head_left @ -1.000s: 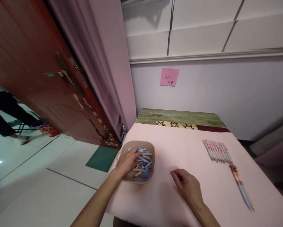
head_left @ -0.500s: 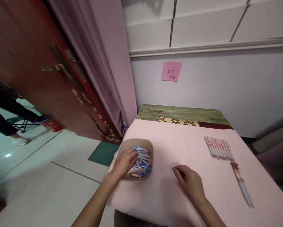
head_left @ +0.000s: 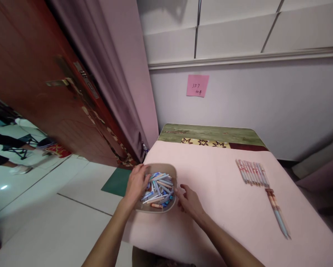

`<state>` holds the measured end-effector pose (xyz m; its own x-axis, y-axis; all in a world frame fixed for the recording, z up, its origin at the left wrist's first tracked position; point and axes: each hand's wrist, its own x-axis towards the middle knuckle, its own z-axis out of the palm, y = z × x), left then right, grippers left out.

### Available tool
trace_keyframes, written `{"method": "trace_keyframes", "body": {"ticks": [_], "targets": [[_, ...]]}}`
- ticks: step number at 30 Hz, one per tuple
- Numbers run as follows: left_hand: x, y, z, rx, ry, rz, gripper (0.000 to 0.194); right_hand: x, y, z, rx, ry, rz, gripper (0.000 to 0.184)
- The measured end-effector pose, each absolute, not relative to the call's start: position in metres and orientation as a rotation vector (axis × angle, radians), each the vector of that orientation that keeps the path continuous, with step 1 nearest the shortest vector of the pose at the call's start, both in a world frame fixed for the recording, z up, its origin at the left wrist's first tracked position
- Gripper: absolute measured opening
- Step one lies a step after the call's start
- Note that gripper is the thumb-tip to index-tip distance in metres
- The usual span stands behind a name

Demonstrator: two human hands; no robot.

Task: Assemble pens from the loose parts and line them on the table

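A beige plastic box [head_left: 155, 167] stands at the table's left edge, filled with loose pen parts [head_left: 161, 187] in blue, white and tan. My left hand [head_left: 136, 182] is on the box's left rim, its thumb over the inside and its other fingers along the back left side. At the opposite side, my right hand [head_left: 190, 202] reaches the right wall with its fingertips. Its fingers are slightly apart, and no pen shows in it.
On the right of the pink-covered table [head_left: 211, 174] lies a row of several pens [head_left: 252, 172]. Just in front of it are two more pens [head_left: 277, 213], side by side. A red door [head_left: 80, 122] and purple curtain [head_left: 119, 85] stand left. Another person's legs [head_left: 7, 148] show beyond.
My left hand has moved from over the pen parts to the box's left rim. My right hand has moved left from the tabletop to the box's right side.
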<state>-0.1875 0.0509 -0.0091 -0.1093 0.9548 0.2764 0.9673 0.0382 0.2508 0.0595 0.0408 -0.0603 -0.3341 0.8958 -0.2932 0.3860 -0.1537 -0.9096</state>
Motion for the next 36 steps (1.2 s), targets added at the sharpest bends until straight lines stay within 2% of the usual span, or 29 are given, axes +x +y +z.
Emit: {"method": "trace_keyframes", "body": {"ticks": [3,7,9,17,20,24,28,31,33,36], "targets": [[-0.205,0.035,-0.014,-1.777,-2.526,-0.444,0.049,0.050,0.039,-0.062,-1.351,-1.559,1.666,0.067],[-0.216,0.033,-0.023,-1.799,-2.716,-0.363,0.035,0.044,0.041,-0.061,-1.275,-1.586,1.581,0.039],[-0.217,0.042,-0.027,-1.856,-2.673,-0.420,0.030,0.045,0.048,-0.060,-1.278,-1.596,1.496,0.032],[-0.201,0.070,-0.023,-1.859,-2.517,-0.658,0.033,0.064,0.074,-0.072,-1.258,-1.484,1.471,0.051],[-0.187,0.076,-0.016,-2.045,-2.349,-0.768,0.025,0.069,0.066,-0.092,-1.297,-1.285,1.476,0.057],[-0.163,0.097,-0.022,-2.373,-2.234,-0.708,0.017,0.072,0.057,-0.108,-1.265,-1.250,1.431,0.053],[-0.145,0.113,-0.036,-2.573,-2.185,-0.614,0.043,0.075,0.053,-0.108,-1.207,-1.386,1.318,0.044],[-0.143,0.110,-0.035,-2.723,-2.123,-0.547,0.051,0.078,0.050,-0.106,-1.184,-1.481,1.248,0.041],[-0.147,0.103,-0.030,-2.812,-2.062,-0.507,0.047,0.079,0.049,-0.105,-1.186,-1.509,1.229,0.041],[-0.158,0.091,-0.020,-2.928,-1.965,-0.441,0.028,0.080,0.048,-0.105,-1.197,-1.551,1.196,0.041]]}}
